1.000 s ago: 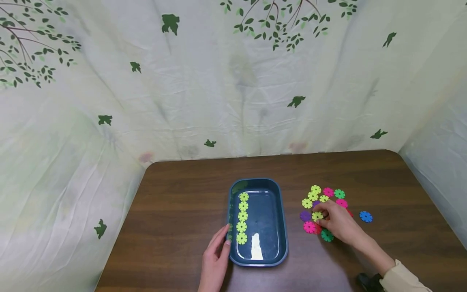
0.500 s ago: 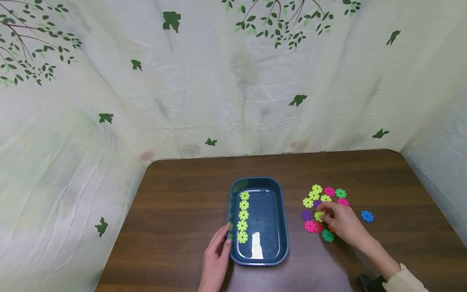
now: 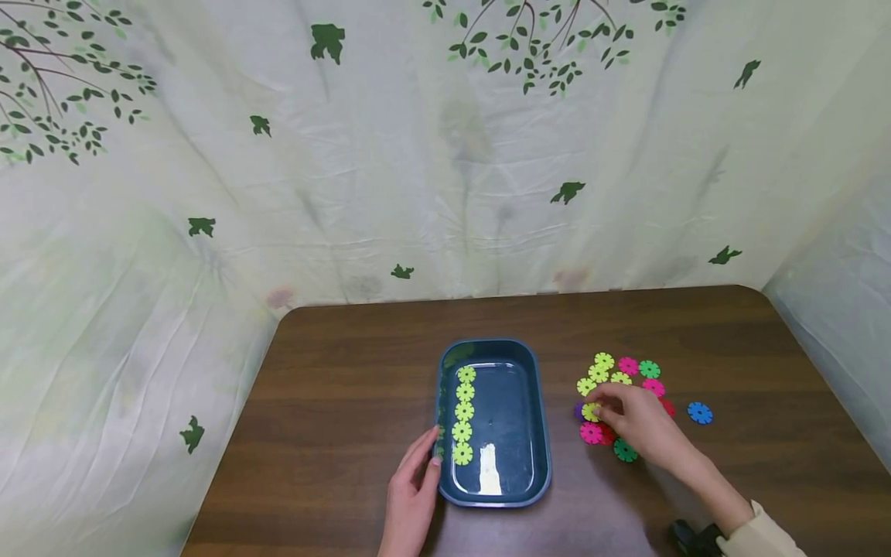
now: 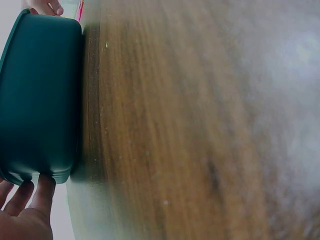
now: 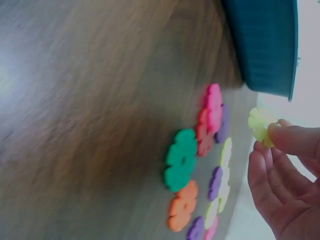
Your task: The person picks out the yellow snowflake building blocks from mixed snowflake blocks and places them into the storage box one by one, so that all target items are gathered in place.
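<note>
My right hand [image 3: 643,424] pinches a yellow flower-shaped plastic disc [image 3: 590,413] between thumb and fingertips. In the right wrist view this notched disc [image 5: 259,124] is raised off the table, above the loose pile. My left hand [image 3: 409,491] touches the left side of a dark blue tray [image 3: 508,418], its fingertips against the outer wall [image 4: 40,95] in the left wrist view. Inside the tray, along its left side, several yellow discs [image 3: 464,411] lie in a straight column. The loose discs under my right hand are partly hidden in the head view.
Around my right hand lie loose discs: yellow [image 3: 603,361], pink [image 3: 591,433], green [image 3: 625,450], red [image 3: 608,435], and, in the right wrist view, orange [image 5: 183,206] and purple [image 5: 215,183]. A blue disc [image 3: 699,413] sits apart at the right. A leaf-printed cloth [image 3: 390,193] hangs behind the brown table [image 3: 348,418].
My right hand has drawn the yellow disc off the pile and moved slightly left with it, now covering a purple disc. My left hand and the tray stay in place.
</note>
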Tool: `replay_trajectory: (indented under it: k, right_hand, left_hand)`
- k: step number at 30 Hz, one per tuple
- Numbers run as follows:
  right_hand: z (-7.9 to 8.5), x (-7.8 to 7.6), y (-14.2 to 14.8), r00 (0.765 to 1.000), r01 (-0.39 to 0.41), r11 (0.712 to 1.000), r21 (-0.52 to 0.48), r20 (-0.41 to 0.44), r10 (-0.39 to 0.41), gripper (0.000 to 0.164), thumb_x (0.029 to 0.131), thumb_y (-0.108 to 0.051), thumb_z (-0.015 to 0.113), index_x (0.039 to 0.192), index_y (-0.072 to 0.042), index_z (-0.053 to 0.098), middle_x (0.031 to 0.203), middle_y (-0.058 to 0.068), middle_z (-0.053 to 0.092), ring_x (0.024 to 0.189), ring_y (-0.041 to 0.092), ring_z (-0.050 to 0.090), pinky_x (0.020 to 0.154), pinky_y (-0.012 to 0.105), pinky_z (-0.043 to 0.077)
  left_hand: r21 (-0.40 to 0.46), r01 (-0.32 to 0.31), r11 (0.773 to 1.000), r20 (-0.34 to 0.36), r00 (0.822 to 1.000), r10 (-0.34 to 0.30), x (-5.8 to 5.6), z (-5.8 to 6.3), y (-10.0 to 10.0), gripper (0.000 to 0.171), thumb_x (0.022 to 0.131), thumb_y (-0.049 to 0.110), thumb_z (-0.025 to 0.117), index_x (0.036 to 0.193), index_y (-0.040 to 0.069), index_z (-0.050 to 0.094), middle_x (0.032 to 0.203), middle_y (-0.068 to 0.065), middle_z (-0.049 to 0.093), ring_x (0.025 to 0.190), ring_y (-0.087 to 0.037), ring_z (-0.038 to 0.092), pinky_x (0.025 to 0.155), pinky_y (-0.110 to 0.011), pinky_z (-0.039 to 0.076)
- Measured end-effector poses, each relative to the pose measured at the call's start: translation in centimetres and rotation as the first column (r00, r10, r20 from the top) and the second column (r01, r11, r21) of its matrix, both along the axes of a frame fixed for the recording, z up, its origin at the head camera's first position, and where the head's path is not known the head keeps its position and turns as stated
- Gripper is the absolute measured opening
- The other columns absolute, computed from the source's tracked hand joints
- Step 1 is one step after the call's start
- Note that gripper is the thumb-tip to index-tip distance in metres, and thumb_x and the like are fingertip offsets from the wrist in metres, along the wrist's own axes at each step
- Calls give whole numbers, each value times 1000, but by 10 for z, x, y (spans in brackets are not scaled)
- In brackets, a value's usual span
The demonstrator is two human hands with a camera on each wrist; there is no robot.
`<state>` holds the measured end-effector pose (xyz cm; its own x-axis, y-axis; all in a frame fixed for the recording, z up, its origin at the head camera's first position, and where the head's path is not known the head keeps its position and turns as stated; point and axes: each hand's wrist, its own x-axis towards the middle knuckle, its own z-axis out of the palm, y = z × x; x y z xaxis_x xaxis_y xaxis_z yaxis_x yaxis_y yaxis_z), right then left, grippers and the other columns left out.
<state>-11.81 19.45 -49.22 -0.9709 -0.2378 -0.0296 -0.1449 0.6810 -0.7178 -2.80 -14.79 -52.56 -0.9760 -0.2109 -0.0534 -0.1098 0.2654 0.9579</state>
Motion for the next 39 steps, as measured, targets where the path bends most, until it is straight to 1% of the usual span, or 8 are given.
replay_trajectory:
  k: [4,8,14,23,26,30,32,39]
  right_hand:
    - [6,0,-8,1000,-3,1000,17,-6,4,23,85,-4,75,106,-12,73,94,-3,68,77,15,58,60,24,53]
    - [12,-1,-14,999,-15,1000,21,-49,16,22,84,-5,76,103,-15,74,94,-6,68,79,13,60,66,25,55]
    - [24,-3,-22,995,-56,998,12,-83,57,22,84,-4,76,101,-17,74,90,-10,67,79,11,60,68,25,56]
    - [42,-10,-34,985,-107,994,12,-135,107,24,82,-2,78,100,-18,74,95,-8,67,83,12,61,70,23,56]
    - [48,-12,-40,986,-119,993,6,-115,119,24,82,-3,79,100,-19,75,93,-9,67,81,12,60,67,23,56]
    - [54,-15,-50,986,-161,987,-21,-53,159,23,83,-2,77,101,-16,75,90,-8,66,77,13,59,63,22,55]
    - [57,-15,-55,982,-187,982,-37,-27,186,23,83,-2,76,102,-14,75,90,-7,66,77,13,59,64,21,55]
    - [65,-20,-74,962,-272,961,-46,-6,272,18,84,-5,76,101,-13,75,89,-7,67,76,11,59,65,21,55]
  left_hand:
    - [-4,-3,1000,6,1000,4,0,0,0,43,96,1,59,134,20,62,137,-1,55,129,-20,48,104,-39,41]
    - [-9,-2,1000,11,1000,2,-1,0,0,43,96,1,59,135,20,62,137,-1,55,129,-20,48,104,-40,42]
    - [-20,1,1000,27,1000,0,-1,0,0,43,97,2,58,135,20,61,138,-2,54,130,-22,48,104,-42,42]
    - [-16,2,1000,29,1000,-1,-1,0,-1,43,97,3,58,135,21,61,139,-3,54,131,-23,48,104,-42,41]
    - [-13,0,1000,27,1000,0,-1,0,0,43,96,2,58,135,20,61,139,-3,54,130,-23,48,104,-41,41]
    - [-9,-1,1000,23,1000,1,0,0,0,43,96,1,59,135,19,61,138,-2,55,130,-22,48,104,-40,41]
    - [-8,-2,1000,23,1000,3,0,0,0,43,96,1,59,135,19,61,138,-2,55,130,-21,49,104,-39,42]
    - [-9,-7,1000,25,1000,7,-1,0,0,43,96,2,59,134,23,62,138,-2,54,130,-22,48,104,-40,42]
